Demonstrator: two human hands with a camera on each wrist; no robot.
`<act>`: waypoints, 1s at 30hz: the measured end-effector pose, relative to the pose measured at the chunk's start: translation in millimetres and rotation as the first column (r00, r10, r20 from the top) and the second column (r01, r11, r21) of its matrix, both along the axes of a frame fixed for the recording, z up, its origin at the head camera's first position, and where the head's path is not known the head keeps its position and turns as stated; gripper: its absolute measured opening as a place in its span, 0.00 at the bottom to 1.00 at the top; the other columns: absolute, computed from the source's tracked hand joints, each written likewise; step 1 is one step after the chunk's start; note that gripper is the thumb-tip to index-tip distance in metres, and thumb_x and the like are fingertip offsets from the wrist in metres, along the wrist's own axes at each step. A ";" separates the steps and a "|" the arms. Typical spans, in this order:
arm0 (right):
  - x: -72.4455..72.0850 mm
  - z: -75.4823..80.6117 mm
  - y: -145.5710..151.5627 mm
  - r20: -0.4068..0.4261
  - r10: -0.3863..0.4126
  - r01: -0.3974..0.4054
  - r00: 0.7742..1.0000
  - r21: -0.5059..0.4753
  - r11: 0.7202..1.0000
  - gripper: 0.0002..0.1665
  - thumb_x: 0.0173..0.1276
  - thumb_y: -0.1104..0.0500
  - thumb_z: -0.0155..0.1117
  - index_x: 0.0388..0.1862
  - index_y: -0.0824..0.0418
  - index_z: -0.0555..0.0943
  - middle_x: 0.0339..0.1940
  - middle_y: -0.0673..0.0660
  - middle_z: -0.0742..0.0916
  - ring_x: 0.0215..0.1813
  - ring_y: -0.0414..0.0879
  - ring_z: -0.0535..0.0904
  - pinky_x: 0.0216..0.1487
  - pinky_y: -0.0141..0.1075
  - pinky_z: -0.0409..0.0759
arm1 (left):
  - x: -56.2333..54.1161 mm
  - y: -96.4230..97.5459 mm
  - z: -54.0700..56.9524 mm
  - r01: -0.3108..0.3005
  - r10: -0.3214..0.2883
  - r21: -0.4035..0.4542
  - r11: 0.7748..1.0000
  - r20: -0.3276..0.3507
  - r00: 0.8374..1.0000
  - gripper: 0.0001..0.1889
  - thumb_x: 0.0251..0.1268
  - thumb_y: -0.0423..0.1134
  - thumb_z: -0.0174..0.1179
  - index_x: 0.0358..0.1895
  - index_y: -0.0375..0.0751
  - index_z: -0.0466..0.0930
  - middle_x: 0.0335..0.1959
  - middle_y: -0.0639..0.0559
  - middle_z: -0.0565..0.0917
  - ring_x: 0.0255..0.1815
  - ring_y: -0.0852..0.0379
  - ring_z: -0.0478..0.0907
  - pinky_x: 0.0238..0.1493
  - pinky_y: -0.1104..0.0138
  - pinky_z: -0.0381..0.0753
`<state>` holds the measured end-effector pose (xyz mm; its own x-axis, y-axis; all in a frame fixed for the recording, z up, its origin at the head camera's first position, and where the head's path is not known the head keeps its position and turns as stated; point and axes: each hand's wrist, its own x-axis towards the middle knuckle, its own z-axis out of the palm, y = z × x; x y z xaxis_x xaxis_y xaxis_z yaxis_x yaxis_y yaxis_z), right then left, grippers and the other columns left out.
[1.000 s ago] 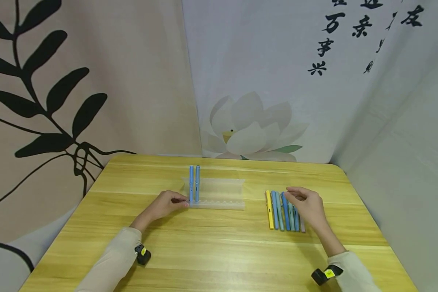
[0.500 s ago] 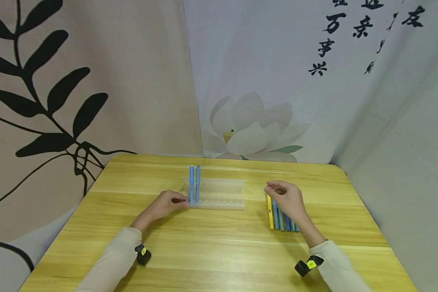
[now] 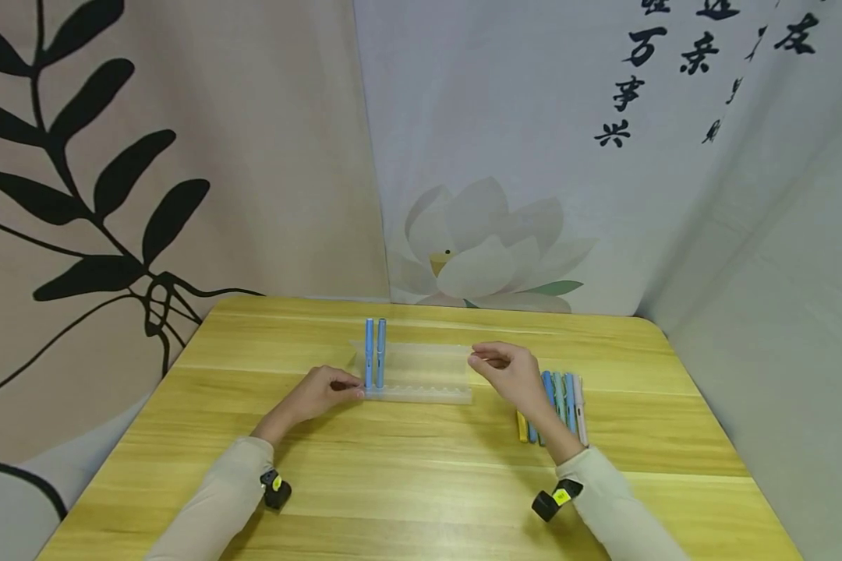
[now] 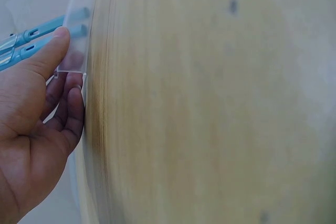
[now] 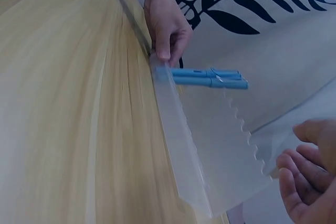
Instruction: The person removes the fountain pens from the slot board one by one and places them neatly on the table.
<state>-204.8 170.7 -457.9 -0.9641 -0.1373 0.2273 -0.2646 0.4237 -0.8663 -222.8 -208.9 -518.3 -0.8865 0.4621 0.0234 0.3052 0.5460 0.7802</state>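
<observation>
A clear plastic pen rack (image 3: pixel 421 366) with a scalloped edge stands on the table. Two blue pens (image 3: pixel 381 352) are upright in its left end. My left hand (image 3: pixel 325 392) pinches the rack's lower left corner; in the left wrist view its thumb (image 4: pixel 54 51) lies on the clear front, with fingers behind. At the rack's right end is my right hand (image 3: pixel 505 378), fingers loosely curled and thumb apart, nothing seen between them. The right wrist view shows this hand (image 5: pixel 310 174) close by the scalloped edge; whether it touches is unclear.
A row of pens lies right of the rack, partly hidden by my right forearm: a yellow pen (image 3: pixel 522 427), several blue and teal ones, and a grey pen (image 3: pixel 580 409) at the end. Curtains with printed leaves (image 3: pixel 133 171) hang behind the wooden table (image 3: pixel 393 483).
My right hand has moved left from over the row of pens to the rack's right end, and the grey pen shows again. The left hand stays at the rack's corner.
</observation>
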 end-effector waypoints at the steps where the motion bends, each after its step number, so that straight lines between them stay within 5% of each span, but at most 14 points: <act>1: -0.5 0.0 -3.6 0.002 0.004 -0.004 1.000 -0.001 1.000 0.19 0.70 0.50 0.72 0.55 0.58 0.88 0.46 0.54 0.91 0.45 0.48 0.87 0.47 0.35 0.84 | 0.2 0.2 0.0 -0.002 0.002 0.001 1.000 0.005 1.000 0.16 0.71 0.46 0.66 0.53 0.41 0.89 0.49 0.50 0.89 0.45 0.58 0.83 0.45 0.67 0.82; 30: -11.8 -29.6 -98.6 -0.004 0.144 -0.144 0.990 -0.064 0.988 0.13 0.71 0.55 0.71 0.51 0.59 0.89 0.44 0.54 0.92 0.44 0.45 0.88 0.47 0.36 0.85 | -0.4 0.2 -0.4 0.005 -0.005 -0.008 1.000 -0.015 1.000 0.16 0.72 0.47 0.65 0.52 0.40 0.89 0.48 0.51 0.90 0.45 0.59 0.83 0.45 0.67 0.83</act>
<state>-216.6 72.1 -487.5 -0.9355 -0.2596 0.2395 -0.3182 0.3250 -0.8906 -223.2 -208.7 -518.7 -0.8839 0.4665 0.0335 0.3197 0.5504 0.7713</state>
